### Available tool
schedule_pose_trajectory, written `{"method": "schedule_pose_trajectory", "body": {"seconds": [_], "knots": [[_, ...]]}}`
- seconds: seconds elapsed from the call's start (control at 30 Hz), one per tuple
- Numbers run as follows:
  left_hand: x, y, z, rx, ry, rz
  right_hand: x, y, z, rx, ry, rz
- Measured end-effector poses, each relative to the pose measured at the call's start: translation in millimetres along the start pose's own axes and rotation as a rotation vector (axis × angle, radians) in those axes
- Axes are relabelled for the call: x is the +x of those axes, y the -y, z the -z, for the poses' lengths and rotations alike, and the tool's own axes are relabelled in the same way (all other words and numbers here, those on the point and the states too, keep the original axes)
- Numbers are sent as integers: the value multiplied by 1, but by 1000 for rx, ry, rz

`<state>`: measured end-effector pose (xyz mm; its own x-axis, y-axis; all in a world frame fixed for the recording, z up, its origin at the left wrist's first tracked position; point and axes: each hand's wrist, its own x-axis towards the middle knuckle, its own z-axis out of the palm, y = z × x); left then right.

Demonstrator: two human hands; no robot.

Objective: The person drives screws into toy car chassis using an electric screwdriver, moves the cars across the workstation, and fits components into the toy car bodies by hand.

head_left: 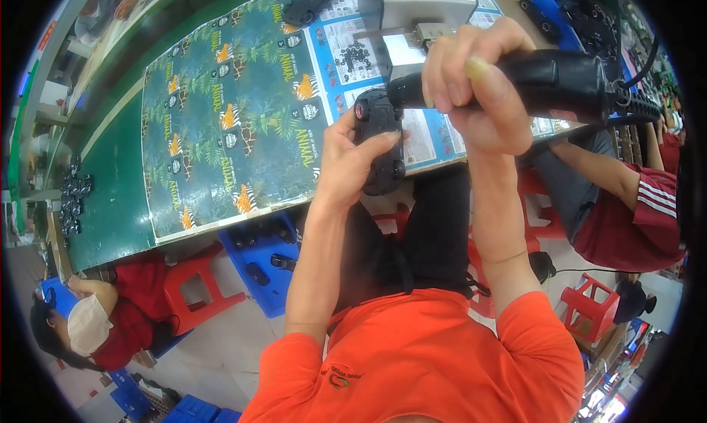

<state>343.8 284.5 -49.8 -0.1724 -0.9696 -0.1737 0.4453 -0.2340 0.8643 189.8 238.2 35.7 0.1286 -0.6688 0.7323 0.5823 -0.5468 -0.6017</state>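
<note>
My left hand (345, 161) grips a small black toy car (380, 121) at the table's front edge, thumb across it and fingers behind. One wheel with a red centre shows at its upper left. Wrapped in my right hand (482, 88) is a thick black electric screwdriver (560, 84), lying nearly level. Its narrow front end points left and meets the car's upper part; whether the bit touches a screw is hidden. Beyond the car, a cluster of small black parts (355, 60) lies on a printed sheet, beside a silver-grey machine (423, 9).
Another black car (312, 4) sits at the table's far side. Jungle-print sheets (243, 106) cover the green table (110, 194). Black pieces (72, 202) lie at its left end. A blue tray (274, 298) holds black parts below. Co-workers sit left and right, near red stools (195, 283).
</note>
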Motion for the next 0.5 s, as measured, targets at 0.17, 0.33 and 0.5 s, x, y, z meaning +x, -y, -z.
{"method": "schedule_pose_trajectory", "body": {"seconds": [0.17,0.33,0.5], "knots": [[-1,1,0,17,-3,-17,-2,4,1,23,1,1],[-2,5,-3,-16,7,-46,-4,8,3,5,37,48],[2,9,7,-394,-108,-75,22,32,22,15,-7,179]]}}
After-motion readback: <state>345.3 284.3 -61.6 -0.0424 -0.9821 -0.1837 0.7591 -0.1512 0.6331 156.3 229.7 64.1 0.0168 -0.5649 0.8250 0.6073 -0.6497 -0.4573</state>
